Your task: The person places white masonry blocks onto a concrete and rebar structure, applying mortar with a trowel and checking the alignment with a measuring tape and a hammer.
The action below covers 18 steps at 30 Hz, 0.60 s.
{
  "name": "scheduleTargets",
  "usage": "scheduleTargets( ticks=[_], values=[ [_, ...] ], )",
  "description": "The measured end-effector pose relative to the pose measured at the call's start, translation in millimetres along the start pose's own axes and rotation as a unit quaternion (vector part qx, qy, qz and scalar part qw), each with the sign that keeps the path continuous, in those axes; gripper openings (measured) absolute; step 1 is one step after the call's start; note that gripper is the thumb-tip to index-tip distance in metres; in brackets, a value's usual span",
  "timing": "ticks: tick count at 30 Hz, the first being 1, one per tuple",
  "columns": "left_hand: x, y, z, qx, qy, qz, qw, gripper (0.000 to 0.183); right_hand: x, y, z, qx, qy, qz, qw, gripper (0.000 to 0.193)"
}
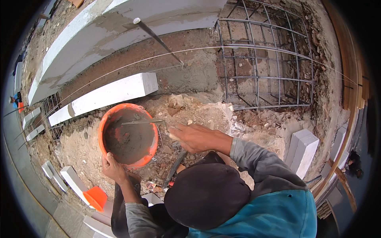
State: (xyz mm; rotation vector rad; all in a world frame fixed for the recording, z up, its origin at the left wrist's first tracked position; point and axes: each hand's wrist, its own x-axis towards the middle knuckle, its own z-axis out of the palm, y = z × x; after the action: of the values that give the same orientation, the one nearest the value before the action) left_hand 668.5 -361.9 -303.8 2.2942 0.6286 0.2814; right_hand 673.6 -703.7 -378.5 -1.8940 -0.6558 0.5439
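My left hand (113,166) grips the near rim of an orange bucket (101,133), which is tilted so its mouth shows. Grey wet mortar (133,139) fills much of its inside. Closed around a trowel handle, my right hand (194,137) is just right of the bucket. The trowel's thin blade (141,122) reaches over the rim and lies across the mortar, seen nearly edge-on. Beyond the bucket, a long white block (107,97) rests along the trench edge, with a grey mortar smear near its left end.
A steel rebar cage (258,77) lies in the trench at the far right. An upright metal rod (158,41) and a stretched string (174,52) stand before a pale block wall (131,25). White blocks (301,152) and an orange container (95,198) are nearby.
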Motion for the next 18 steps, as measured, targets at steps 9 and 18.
scheduleTargets(
  ticks=[9, 18],
  values=[
    [-8.0, 3.7, -6.8, 0.005, 0.002, -0.027, 1.000, 0.031, 108.2, -47.8, 28.6, -0.161, -0.142, -0.188, 0.958, 0.034],
    [-18.6, 12.6, 18.2, 0.029, -0.030, 0.009, 0.999, 0.034, 111.4, -23.1, 22.9, -0.231, -0.122, -0.133, 0.956, 0.023]
  ],
)
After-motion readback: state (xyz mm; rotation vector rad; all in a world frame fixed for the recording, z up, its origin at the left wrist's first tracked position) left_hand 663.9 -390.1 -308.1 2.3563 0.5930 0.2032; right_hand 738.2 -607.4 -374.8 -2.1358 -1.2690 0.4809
